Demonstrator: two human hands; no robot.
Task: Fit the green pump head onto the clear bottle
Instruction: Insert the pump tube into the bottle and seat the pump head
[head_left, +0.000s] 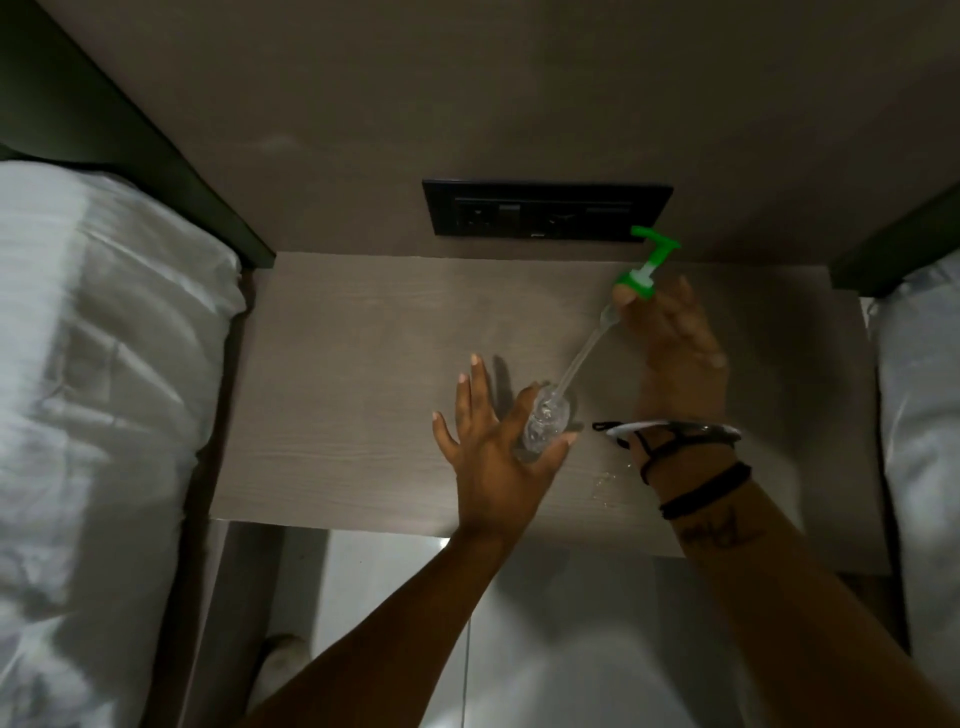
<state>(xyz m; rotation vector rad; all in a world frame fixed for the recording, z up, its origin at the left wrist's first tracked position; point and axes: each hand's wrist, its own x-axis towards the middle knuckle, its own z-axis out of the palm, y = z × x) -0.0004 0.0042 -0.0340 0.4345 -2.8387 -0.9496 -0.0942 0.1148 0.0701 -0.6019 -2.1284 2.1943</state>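
Both hands are busy: the left hand (493, 447) wraps thumb and forefinger round the clear bottle (545, 423) standing on the bedside table (337, 395), its other fingers splayed, while the right hand (670, 332) pinches the green pump head (641, 270) at its collar, high and tilted. Its dip tube (582, 358) slants down, tip seemingly just inside the mouth. Best to straighten the pump over the neck before lowering and twisting, keeping the bottle steady; spilled drops (605, 486) glisten nearby.

We reach both forearms forward, our left hand (488, 447) low with three fingers splayed straight and thumb and forefinger curled in a grip, our right hand (670, 338) raised farther out, thumb and fingertips pinched together, bands around its wrist.
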